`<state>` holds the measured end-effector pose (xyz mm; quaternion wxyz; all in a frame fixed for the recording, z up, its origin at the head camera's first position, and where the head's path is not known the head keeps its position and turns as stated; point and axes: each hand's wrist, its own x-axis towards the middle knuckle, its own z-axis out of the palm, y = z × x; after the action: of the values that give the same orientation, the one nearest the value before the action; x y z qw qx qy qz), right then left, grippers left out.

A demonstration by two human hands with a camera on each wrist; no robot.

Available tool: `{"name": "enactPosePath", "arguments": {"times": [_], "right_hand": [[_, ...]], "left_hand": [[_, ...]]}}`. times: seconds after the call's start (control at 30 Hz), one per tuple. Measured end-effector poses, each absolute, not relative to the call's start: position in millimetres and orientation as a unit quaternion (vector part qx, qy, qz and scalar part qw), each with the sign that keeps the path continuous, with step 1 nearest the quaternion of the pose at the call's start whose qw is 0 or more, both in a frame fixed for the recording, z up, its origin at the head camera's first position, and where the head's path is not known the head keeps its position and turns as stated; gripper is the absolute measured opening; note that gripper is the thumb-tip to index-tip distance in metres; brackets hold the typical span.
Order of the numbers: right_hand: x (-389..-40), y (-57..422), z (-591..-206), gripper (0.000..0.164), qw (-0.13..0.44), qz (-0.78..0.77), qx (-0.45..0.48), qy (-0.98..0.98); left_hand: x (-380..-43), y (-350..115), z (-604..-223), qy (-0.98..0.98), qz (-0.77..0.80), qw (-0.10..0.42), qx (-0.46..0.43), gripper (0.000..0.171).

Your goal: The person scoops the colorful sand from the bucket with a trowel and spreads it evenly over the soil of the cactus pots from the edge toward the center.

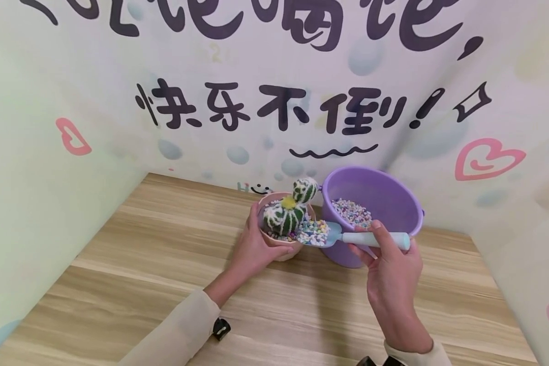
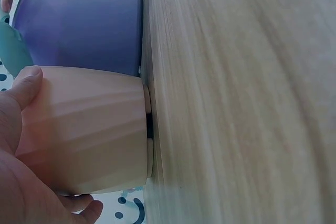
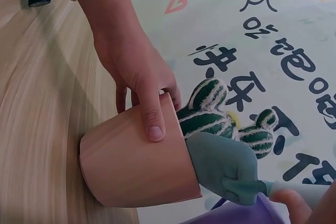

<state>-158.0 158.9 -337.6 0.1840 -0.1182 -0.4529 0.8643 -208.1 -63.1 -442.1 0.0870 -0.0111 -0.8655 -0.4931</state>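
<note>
My left hand (image 1: 251, 251) grips a pinkish-beige flower pot (image 2: 89, 129) by its sides, thumb on the near wall and fingers round the far one. Inside the pot stands a green cactus (image 1: 281, 221) with white fuzzy ribs and a yellow flower, among small colored pebbles. My right hand (image 1: 395, 277) holds a small trowel (image 1: 366, 239) by its pale handle. Multicolored pebbles (image 1: 314, 232) lie heaped on its light blue blade, whose tip overlaps the pot's right rim. In the right wrist view the blade (image 3: 223, 161) slants beside the cactus.
A purple bucket (image 1: 379, 185) stands just right of the pot, with more pebbles (image 1: 351, 211) in it. Both stand on a wood-grain table (image 1: 132, 264) near its back edge. Close behind rises a white backdrop (image 1: 256, 66) printed with black characters and hearts.
</note>
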Motion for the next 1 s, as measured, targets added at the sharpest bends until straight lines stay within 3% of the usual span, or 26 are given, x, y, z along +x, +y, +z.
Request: {"name": "enactPosePath", "arguments": {"times": [0.47, 0.9, 1.0], "right_hand": [[-162, 160, -334, 0.038, 0.176, 0.856, -0.114, -0.473], [-161, 160, -332, 0.038, 0.160, 0.852, -0.112, -0.486], [-160, 160, -331, 0.038, 0.158, 0.851, -0.110, -0.488]], "left_hand": [[-207, -63, -439, -0.869, -0.487, 0.083, -0.012, 0.134], [-217, -79, -434, -0.848, -0.526, 0.017, -0.065, 0.138], [-218, -79, -436, -0.843, -0.533, 0.021, -0.069, 0.134]]}}
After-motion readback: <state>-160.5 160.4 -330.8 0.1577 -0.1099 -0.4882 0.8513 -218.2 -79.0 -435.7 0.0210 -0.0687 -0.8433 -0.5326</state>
